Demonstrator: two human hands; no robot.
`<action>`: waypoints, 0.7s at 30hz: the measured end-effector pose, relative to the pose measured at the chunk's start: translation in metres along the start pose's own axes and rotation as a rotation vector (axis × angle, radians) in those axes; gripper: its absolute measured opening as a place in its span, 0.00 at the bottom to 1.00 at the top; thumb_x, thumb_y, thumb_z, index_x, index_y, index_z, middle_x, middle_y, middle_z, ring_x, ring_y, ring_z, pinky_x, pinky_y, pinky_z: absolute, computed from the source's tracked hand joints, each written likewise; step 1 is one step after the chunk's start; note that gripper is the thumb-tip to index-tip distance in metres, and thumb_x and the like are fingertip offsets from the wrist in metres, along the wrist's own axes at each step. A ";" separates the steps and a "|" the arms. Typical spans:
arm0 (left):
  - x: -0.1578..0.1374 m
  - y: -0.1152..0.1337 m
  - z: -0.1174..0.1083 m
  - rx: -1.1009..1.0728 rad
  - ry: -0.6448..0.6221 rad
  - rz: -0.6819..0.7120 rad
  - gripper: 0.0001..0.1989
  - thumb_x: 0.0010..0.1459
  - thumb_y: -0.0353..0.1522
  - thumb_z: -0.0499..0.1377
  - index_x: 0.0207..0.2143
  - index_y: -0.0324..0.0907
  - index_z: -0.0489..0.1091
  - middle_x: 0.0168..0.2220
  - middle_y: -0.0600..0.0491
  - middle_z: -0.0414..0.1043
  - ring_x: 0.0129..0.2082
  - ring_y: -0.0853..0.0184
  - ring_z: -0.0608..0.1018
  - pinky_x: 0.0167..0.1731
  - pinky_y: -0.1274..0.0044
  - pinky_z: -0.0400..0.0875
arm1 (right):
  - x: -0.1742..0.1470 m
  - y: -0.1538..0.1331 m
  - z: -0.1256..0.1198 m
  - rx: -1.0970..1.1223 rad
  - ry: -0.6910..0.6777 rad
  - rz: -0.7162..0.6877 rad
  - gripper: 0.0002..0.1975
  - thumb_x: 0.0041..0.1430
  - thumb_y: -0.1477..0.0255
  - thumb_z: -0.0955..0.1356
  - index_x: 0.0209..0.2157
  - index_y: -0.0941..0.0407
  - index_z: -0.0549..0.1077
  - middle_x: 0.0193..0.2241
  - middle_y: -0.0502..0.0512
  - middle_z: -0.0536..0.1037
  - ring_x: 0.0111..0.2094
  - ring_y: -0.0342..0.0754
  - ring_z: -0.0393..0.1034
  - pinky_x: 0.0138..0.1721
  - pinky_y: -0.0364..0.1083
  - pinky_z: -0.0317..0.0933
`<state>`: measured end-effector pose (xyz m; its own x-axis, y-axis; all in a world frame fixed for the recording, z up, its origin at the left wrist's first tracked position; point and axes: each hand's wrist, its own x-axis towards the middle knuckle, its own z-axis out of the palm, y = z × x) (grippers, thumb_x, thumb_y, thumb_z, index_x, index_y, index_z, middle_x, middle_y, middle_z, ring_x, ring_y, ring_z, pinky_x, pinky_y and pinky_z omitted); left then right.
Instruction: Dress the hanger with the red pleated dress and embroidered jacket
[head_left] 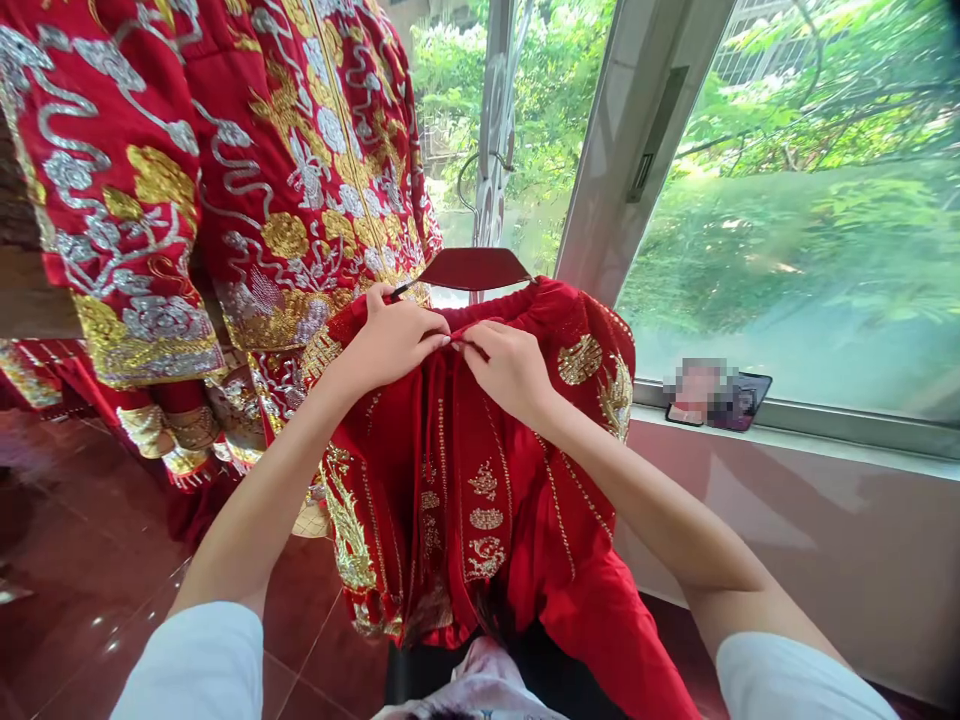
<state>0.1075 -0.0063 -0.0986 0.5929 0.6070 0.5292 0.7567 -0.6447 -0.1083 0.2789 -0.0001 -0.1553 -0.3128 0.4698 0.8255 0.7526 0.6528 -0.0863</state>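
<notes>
Step in hand, judged from posture: handling the gathered top edge of the red embroidered garment (480, 450), which hangs at the dark red hanger (472, 268), directly before the person. Left hand (397, 338) and right hand (510, 360): fingers pinched on its fabric, nearly meeting. Next move probably calls for a steady pinch while aligning the edge; any fastener too small to tell.
</notes>
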 end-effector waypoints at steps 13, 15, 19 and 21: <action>-0.012 0.000 0.004 -0.022 0.068 0.010 0.11 0.62 0.32 0.52 0.33 0.45 0.74 0.35 0.53 0.77 0.41 0.64 0.73 0.56 0.60 0.45 | -0.049 0.006 -0.060 0.192 -0.264 0.063 0.14 0.61 0.68 0.64 0.23 0.56 0.72 0.20 0.50 0.73 0.19 0.41 0.60 0.25 0.44 0.54; -0.016 0.007 0.005 0.077 0.147 -0.026 0.10 0.61 0.34 0.53 0.34 0.44 0.74 0.39 0.49 0.75 0.44 0.60 0.72 0.54 0.59 0.49 | -0.036 0.009 -0.060 0.176 -0.118 0.070 0.11 0.61 0.68 0.64 0.32 0.55 0.76 0.29 0.54 0.78 0.25 0.44 0.67 0.30 0.45 0.58; -0.025 0.021 0.006 0.237 0.242 -0.145 0.07 0.59 0.33 0.56 0.31 0.42 0.72 0.39 0.44 0.72 0.44 0.54 0.69 0.48 0.59 0.58 | 0.002 0.015 -0.049 0.015 -0.088 -0.064 0.13 0.61 0.75 0.61 0.37 0.56 0.77 0.35 0.58 0.78 0.39 0.52 0.68 0.41 0.51 0.58; -0.027 0.024 0.006 0.248 0.240 -0.192 0.07 0.59 0.31 0.55 0.31 0.40 0.72 0.39 0.44 0.71 0.43 0.55 0.70 0.45 0.62 0.61 | 0.018 0.018 -0.041 -0.061 -0.260 -0.119 0.12 0.58 0.77 0.61 0.32 0.58 0.77 0.33 0.60 0.77 0.39 0.53 0.66 0.40 0.52 0.56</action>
<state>0.1112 -0.0353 -0.1208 0.3753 0.5605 0.7382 0.9085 -0.3803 -0.1732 0.3103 -0.0044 -0.1189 -0.5330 0.5342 0.6562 0.7327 0.6792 0.0424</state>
